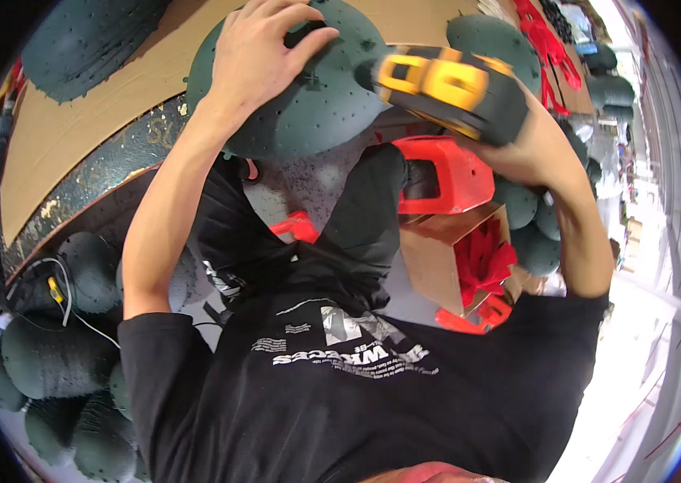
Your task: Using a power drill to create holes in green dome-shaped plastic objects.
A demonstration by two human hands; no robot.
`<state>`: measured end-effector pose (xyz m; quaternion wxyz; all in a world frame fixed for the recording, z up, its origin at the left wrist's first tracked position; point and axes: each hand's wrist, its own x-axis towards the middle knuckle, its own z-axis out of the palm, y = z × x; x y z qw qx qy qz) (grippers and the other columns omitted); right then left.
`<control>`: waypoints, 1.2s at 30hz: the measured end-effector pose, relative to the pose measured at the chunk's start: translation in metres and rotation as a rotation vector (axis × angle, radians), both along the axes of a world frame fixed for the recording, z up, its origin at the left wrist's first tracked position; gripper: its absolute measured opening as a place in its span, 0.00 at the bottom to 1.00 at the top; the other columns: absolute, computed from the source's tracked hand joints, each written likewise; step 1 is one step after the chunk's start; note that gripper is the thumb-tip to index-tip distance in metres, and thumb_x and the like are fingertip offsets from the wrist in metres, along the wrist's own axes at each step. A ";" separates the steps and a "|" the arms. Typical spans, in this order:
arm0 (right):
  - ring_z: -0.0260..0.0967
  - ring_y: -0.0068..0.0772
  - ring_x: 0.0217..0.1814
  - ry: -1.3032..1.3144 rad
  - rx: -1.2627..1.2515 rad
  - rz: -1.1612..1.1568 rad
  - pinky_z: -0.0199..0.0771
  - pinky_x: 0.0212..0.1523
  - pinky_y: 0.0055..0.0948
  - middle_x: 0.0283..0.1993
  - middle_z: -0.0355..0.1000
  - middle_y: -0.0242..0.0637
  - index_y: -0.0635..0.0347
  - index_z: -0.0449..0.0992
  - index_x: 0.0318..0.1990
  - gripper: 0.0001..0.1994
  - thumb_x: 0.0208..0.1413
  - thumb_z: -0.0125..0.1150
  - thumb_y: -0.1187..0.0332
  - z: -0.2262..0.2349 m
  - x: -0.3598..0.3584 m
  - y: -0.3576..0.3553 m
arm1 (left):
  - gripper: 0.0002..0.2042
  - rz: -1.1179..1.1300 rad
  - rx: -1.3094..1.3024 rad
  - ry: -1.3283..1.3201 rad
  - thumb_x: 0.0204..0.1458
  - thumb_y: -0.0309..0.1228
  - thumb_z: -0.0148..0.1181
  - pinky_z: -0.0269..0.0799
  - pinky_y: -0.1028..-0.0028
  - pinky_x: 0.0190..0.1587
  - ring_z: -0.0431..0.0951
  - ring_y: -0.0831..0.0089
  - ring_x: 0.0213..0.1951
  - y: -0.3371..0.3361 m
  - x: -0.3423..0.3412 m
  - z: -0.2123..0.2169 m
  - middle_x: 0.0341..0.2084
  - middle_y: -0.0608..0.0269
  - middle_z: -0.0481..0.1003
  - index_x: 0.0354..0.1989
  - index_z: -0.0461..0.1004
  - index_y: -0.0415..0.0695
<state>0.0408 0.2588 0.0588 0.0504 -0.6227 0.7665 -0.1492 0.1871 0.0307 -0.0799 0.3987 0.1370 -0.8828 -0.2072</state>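
Observation:
A large dark green dome-shaped shell (320, 121), dotted with small holes or studs, stands tilted at the table's near edge. My left hand (264, 48) is curved over its upper part, the thumb spread from the fingers beside a dark patch. In my right hand (530, 149) is a yellow and black cordless drill (449, 84), blurred by motion. Its nose points left at the dome's right side; whether the tip touches, I cannot tell. My right fingers are mostly hidden behind the drill.
Brown cardboard (59, 153) covers the table. Another green dome (87, 44) lies far left; several more sit on the floor at lower left and right. By my knee are a red plastic piece (469, 179) and a cardboard box (429, 253) with red material. White cables (67, 290) hang at left.

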 end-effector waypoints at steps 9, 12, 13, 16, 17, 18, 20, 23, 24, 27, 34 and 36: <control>0.70 0.29 0.32 -0.200 0.115 0.064 0.72 0.38 0.31 0.28 0.73 0.37 0.64 0.76 0.41 0.16 0.39 0.62 0.76 0.011 0.011 -0.007 | 0.14 0.039 -0.105 0.043 0.53 0.43 0.65 0.69 0.66 0.57 0.76 0.62 0.54 -0.019 -0.008 -0.030 0.51 0.64 0.79 0.42 0.82 0.47; 0.69 0.27 0.31 -0.276 0.104 0.004 0.72 0.35 0.29 0.27 0.73 0.36 0.64 0.77 0.37 0.13 0.40 0.63 0.75 0.031 0.020 -0.002 | 0.14 0.032 -0.074 0.029 0.53 0.42 0.66 0.69 0.66 0.57 0.76 0.61 0.54 -0.021 -0.006 -0.028 0.51 0.63 0.79 0.42 0.82 0.48; 0.69 0.25 0.30 -0.311 0.161 -0.090 0.72 0.34 0.29 0.26 0.73 0.35 0.64 0.78 0.35 0.11 0.40 0.64 0.74 0.037 0.019 0.002 | 0.14 0.031 -0.068 0.061 0.52 0.44 0.66 0.70 0.65 0.55 0.77 0.61 0.52 -0.021 -0.008 -0.027 0.49 0.63 0.80 0.40 0.83 0.48; 0.70 0.22 0.29 -0.217 0.185 -0.277 0.71 0.32 0.26 0.25 0.73 0.33 0.64 0.79 0.35 0.10 0.42 0.64 0.72 0.043 0.005 0.026 | 0.15 0.034 -0.079 0.065 0.52 0.46 0.66 0.71 0.64 0.54 0.78 0.60 0.50 -0.025 -0.001 -0.027 0.47 0.62 0.80 0.39 0.83 0.48; 0.70 0.21 0.28 -0.146 0.210 -0.388 0.70 0.31 0.25 0.24 0.72 0.32 0.64 0.79 0.34 0.10 0.42 0.65 0.71 0.048 -0.002 0.041 | 0.16 0.022 -0.070 0.073 0.52 0.46 0.66 0.71 0.65 0.54 0.78 0.60 0.51 -0.022 -0.008 -0.023 0.47 0.61 0.80 0.39 0.83 0.47; 0.70 0.20 0.28 -0.162 0.149 -0.394 0.70 0.30 0.24 0.23 0.72 0.31 0.64 0.80 0.35 0.10 0.44 0.65 0.69 0.053 -0.006 0.059 | 0.16 0.002 -0.077 0.076 0.52 0.46 0.66 0.71 0.65 0.54 0.78 0.60 0.51 -0.020 -0.015 -0.021 0.47 0.61 0.80 0.39 0.83 0.47; 0.69 0.24 0.26 -0.409 0.195 -0.500 0.69 0.29 0.26 0.22 0.71 0.33 0.64 0.78 0.36 0.11 0.46 0.62 0.67 0.047 -0.021 0.087 | 0.17 -0.031 0.049 -0.008 0.54 0.46 0.64 0.67 0.60 0.59 0.74 0.56 0.56 -0.018 -0.011 -0.017 0.52 0.58 0.78 0.44 0.82 0.48; 0.61 0.19 0.22 -0.878 -0.205 -0.373 0.62 0.26 0.22 0.19 0.63 0.26 0.68 0.77 0.42 0.15 0.48 0.63 0.67 -0.009 -0.036 0.126 | 0.19 0.125 -0.363 0.004 0.56 0.47 0.62 0.59 0.52 0.65 0.68 0.50 0.62 -0.014 -0.002 -0.014 0.58 0.56 0.73 0.51 0.79 0.50; 0.60 0.19 0.22 -1.092 -0.281 -0.366 0.61 0.26 0.22 0.19 0.62 0.26 0.69 0.76 0.44 0.17 0.48 0.63 0.67 -0.040 -0.049 0.142 | 0.22 0.158 -0.467 -0.056 0.57 0.49 0.61 0.50 0.45 0.68 0.62 0.44 0.66 0.006 -0.001 -0.009 0.63 0.56 0.68 0.55 0.77 0.52; 0.55 0.20 0.19 -1.608 -0.468 -0.256 0.57 0.24 0.24 0.19 0.56 0.27 0.70 0.63 0.55 0.26 0.49 0.62 0.69 -0.147 -0.084 0.168 | 0.26 0.212 -0.688 -0.300 0.52 0.49 0.64 0.48 0.44 0.69 0.59 0.45 0.67 0.073 0.005 -0.003 0.64 0.54 0.65 0.55 0.76 0.46; 0.57 0.24 0.20 -1.746 -0.470 -0.201 0.60 0.26 0.25 0.20 0.60 0.30 0.67 0.68 0.48 0.20 0.45 0.59 0.74 -0.282 -0.119 0.159 | 0.17 -0.676 -0.421 -0.590 0.40 0.36 0.65 0.65 0.57 0.63 0.72 0.58 0.56 0.159 0.071 -0.059 0.48 0.59 0.75 0.39 0.78 0.42; 0.64 0.25 0.25 -1.392 -0.397 -0.249 0.65 0.29 0.25 0.24 0.67 0.32 0.65 0.74 0.43 0.14 0.46 0.60 0.76 -0.293 -0.127 0.179 | 0.14 -0.770 -0.253 -0.606 0.41 0.29 0.67 0.72 0.63 0.57 0.78 0.62 0.49 0.149 0.078 -0.035 0.43 0.62 0.78 0.39 0.79 0.47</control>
